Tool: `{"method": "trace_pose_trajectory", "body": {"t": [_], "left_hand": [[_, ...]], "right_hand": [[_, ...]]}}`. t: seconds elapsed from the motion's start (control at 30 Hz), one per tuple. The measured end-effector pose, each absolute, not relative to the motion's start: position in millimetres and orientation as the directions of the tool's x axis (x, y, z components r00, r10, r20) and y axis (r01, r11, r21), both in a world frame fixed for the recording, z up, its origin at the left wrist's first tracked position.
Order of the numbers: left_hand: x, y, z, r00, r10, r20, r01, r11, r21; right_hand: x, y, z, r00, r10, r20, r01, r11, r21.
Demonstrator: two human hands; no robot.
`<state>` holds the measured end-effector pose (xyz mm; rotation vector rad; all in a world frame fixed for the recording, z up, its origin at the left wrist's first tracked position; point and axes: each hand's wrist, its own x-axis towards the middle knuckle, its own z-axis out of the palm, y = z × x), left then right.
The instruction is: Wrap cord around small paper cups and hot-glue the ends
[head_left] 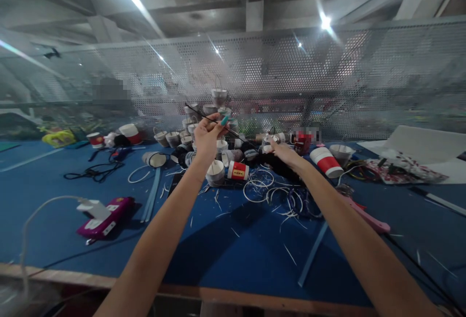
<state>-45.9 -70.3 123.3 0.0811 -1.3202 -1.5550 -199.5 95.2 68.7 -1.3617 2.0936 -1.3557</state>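
Note:
My left hand (207, 137) is raised over the blue table (225, 244), fingers closed on a thin dark stick (204, 117) that slants up to the left. Just beyond and below it lies a heap of small paper cups (214, 171), some with wire handles. My right hand (282, 152) reaches far forward and rests on a black fuzzy bundle (276, 164) next to a small cup (270, 139); what its fingers hold is hard to make out.
A magenta glue gun (105, 217) with a white cord lies at left. Cut white rings (258, 186) and slivers litter the middle. A red-and-white cup (326, 162) lies on its side at right, near pink-handled scissors (367, 217). A perforated metal screen (327, 79) closes the far side.

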Motion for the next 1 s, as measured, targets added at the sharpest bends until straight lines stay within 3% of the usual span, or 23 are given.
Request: {"method": "trace_pose_trajectory", "body": {"t": [0.1,0.17,0.23,0.3,0.37,0.5,0.57,0.67,0.73,0.87,0.93,1.0], "left_hand": [[-44,-78,125,-0.359,-0.747,0.559,0.687,0.194,0.701],[-44,-83,124,-0.326,-0.760,0.562,0.693,0.212,0.689],[-44,-87,121,-0.320,-0.767,0.556,0.676,0.226,0.701],[-46,-89,118,-0.330,-0.770,0.546,0.646,0.238,0.726],[-47,-90,115,-0.338,-0.772,0.539,0.623,0.246,0.743],[-49,-90,113,-0.340,-0.775,0.533,0.613,0.247,0.751],[-48,-89,115,-0.349,-0.773,0.529,0.611,0.240,0.754],[-47,-86,119,-0.363,-0.764,0.533,0.621,0.228,0.750],[-45,-85,122,-0.359,-0.764,0.537,0.634,0.223,0.740],[-42,-84,126,-0.346,-0.774,0.531,0.641,0.218,0.736],[-41,-85,126,-0.349,-0.773,0.530,0.635,0.220,0.740],[-42,-86,126,-0.361,-0.763,0.537,0.626,0.229,0.746]], "right_hand": [[-187,108,78,-0.353,-0.935,-0.024,-0.318,0.144,-0.937],[-185,117,85,-0.180,-0.984,-0.002,-0.327,0.062,-0.943],[-186,124,90,-0.117,-0.992,0.049,-0.381,-0.001,-0.925],[-189,126,92,-0.182,-0.977,0.111,-0.355,-0.040,-0.934],[-193,123,91,-0.375,-0.905,0.202,-0.234,-0.118,-0.965],[-203,111,84,-0.772,-0.613,0.170,-0.066,-0.189,-0.980],[-210,107,79,-0.855,-0.477,0.203,-0.179,-0.096,-0.979],[-218,106,75,-0.828,-0.356,0.434,-0.493,0.092,-0.865],[-217,107,77,-0.718,-0.452,0.528,-0.621,0.074,-0.781],[-205,110,83,-0.423,-0.758,0.497,-0.639,-0.140,-0.757],[-198,110,84,-0.390,-0.794,0.466,-0.608,-0.158,-0.778],[-195,107,82,-0.470,-0.765,0.441,-0.516,-0.167,-0.840]]}}
